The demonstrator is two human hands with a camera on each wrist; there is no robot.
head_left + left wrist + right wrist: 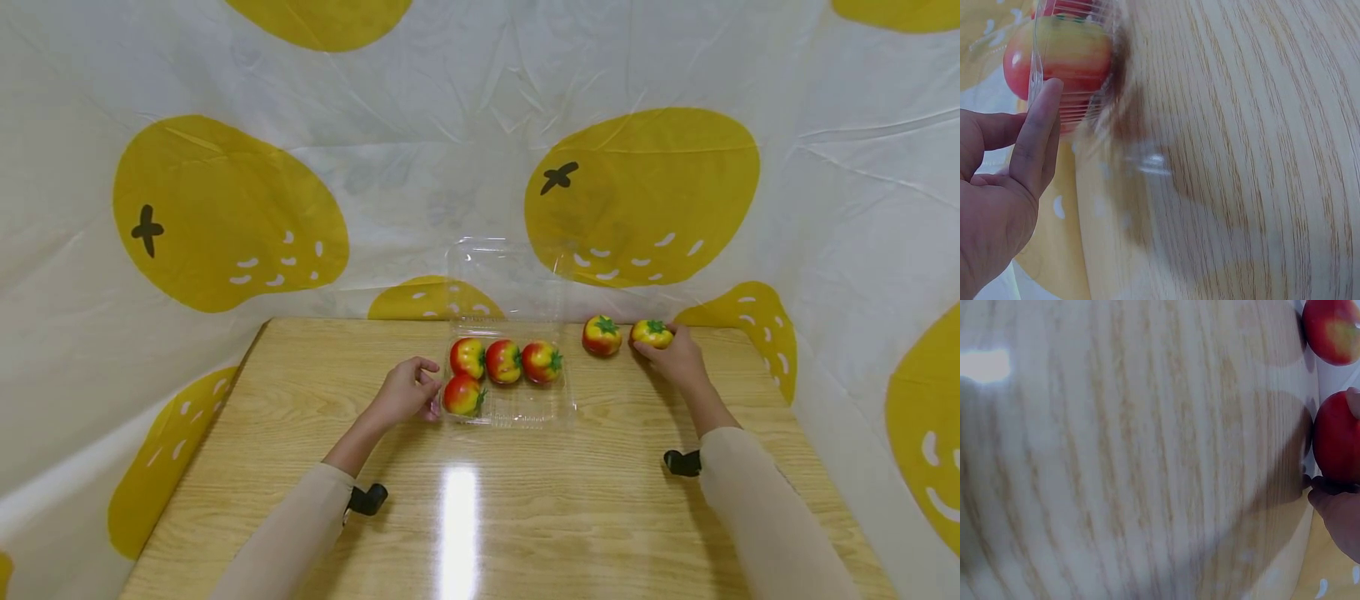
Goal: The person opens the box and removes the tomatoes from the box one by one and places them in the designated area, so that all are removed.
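Observation:
A clear plastic clamshell container (525, 408) lies with its lid (506, 279) raised at the back. Inside are several red-and-yellow toy fruits with green leafy tops, three in the back row and one toy fruit (462, 395) at front left. My left hand (401, 393) holds the container's left edge, its fingertips on the ribbed wall in the left wrist view. To the right, my right hand (677, 357) grips another toy fruit (651, 334), with thumb and fingers around its sides. Left of that, a loose toy fruit (602, 335) sits beside the container.
The wooden table (315, 350) ends just behind the container. A white cloth (420, 183) printed with big yellow fruits hangs along the back and both sides. Black wrist cameras show at each sleeve.

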